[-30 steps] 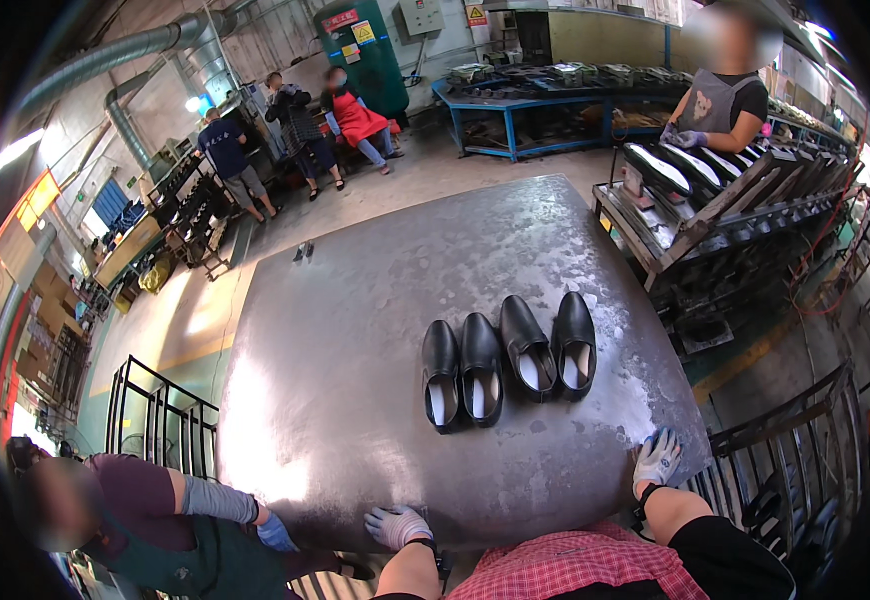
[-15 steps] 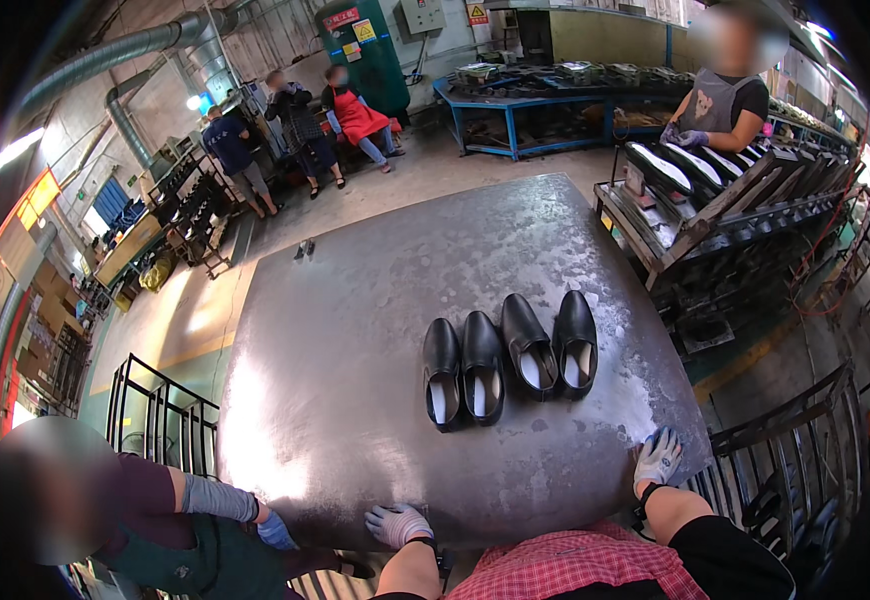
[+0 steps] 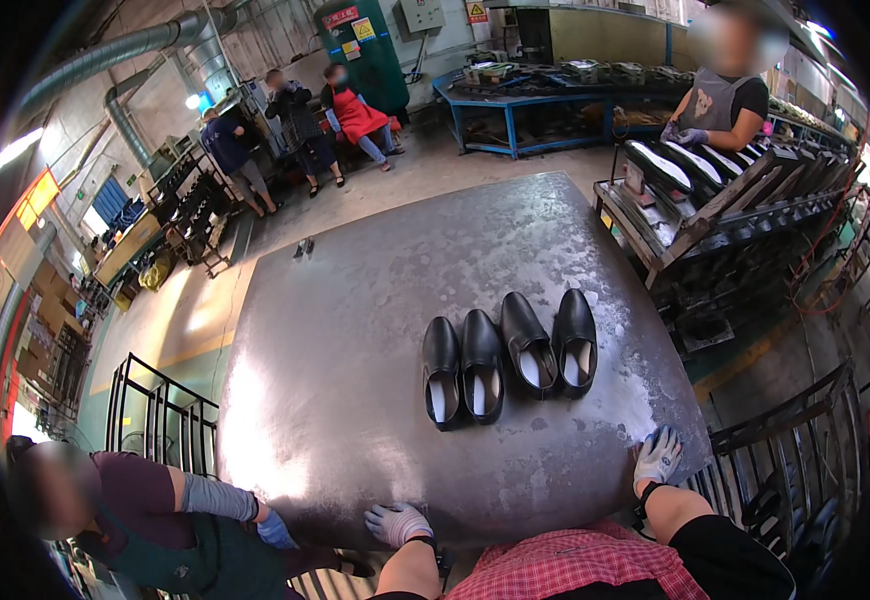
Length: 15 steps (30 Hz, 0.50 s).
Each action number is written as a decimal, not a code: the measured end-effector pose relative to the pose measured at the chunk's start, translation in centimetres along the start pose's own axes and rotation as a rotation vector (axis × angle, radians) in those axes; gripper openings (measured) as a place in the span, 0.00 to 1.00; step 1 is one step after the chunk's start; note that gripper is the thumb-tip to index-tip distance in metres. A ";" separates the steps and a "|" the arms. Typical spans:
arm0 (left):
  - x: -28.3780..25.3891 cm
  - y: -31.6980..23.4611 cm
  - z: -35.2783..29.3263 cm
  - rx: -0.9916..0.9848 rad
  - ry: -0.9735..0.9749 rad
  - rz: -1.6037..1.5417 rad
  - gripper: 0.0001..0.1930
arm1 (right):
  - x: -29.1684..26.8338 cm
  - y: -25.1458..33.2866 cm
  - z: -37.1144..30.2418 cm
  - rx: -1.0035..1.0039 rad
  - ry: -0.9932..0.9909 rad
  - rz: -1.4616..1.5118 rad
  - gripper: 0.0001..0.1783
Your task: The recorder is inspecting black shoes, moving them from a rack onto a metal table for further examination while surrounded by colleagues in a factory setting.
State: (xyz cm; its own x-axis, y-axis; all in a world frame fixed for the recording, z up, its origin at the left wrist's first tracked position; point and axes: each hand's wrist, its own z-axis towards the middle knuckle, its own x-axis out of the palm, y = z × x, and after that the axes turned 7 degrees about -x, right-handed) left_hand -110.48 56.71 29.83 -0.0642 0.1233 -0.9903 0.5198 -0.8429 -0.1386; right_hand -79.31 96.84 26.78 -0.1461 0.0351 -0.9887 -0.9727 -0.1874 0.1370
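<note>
Two pairs of black slip-on shoes stand side by side on a large grey metal table (image 3: pixel 355 400), toes pointing away from me. The left pair's outer shoe (image 3: pixel 442 372) and its mate (image 3: pixel 482 365) almost touch; the right pair, a shoe (image 3: pixel 528 343) and another (image 3: pixel 575 342), sits slightly farther off. Pale insoles show inside them. My left hand (image 3: pixel 397 523), in a whitish glove, rests on the near table edge with fingers stretched out. At the near right corner lies my right hand (image 3: pixel 659 455), also gloved, flat and holding nothing. Both hands are apart from the shoes.
At my left a co-worker's blue-gloved hand (image 3: pixel 276 530) touches the table edge. Black metal racks (image 3: pixel 160 410) flank the table. Another person stands at the far right behind a conveyor (image 3: pixel 700 215) carrying shoe parts. Two small dark objects (image 3: pixel 304 248) lie at the table's far left.
The co-worker at my left has shifted their head slightly. My hands and the shoes have not moved.
</note>
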 end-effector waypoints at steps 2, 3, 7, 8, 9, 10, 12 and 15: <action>-0.1 0.0 -0.1 0.000 -0.004 0.004 0.25 | -0.1 0.0 0.0 -0.004 -0.003 -0.002 0.32; -0.1 -0.1 -0.1 0.003 -0.010 0.006 0.25 | -0.1 0.1 0.0 -0.002 -0.003 -0.002 0.32; -0.1 -0.1 -0.1 0.001 -0.012 0.007 0.25 | -0.6 0.3 -0.2 -0.001 0.006 0.010 0.32; -0.1 -0.1 -0.1 -0.001 -0.008 0.009 0.25 | -0.7 0.3 -0.2 0.002 0.010 0.016 0.32; -0.1 -0.1 -0.2 -0.004 -0.003 0.010 0.25 | -0.8 0.4 -0.2 0.004 0.014 0.022 0.31; -0.2 -0.1 -0.2 -0.007 -0.002 0.008 0.25 | -0.9 0.4 -0.2 0.002 0.014 0.018 0.31; -0.2 -0.2 -0.2 -0.012 0.001 0.004 0.25 | -0.9 0.4 -0.2 -0.001 0.016 0.011 0.31; -0.3 -0.2 -0.2 -0.002 0.000 0.011 0.24 | -0.7 0.4 -0.2 -0.006 0.007 0.004 0.31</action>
State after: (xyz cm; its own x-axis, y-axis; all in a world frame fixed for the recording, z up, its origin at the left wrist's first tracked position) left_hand -110.39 56.92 30.12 -0.0587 0.1144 -0.9917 0.5224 -0.8430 -0.1281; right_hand -79.52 96.59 27.50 -0.1483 0.0280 -0.9885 -0.9711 -0.1931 0.1402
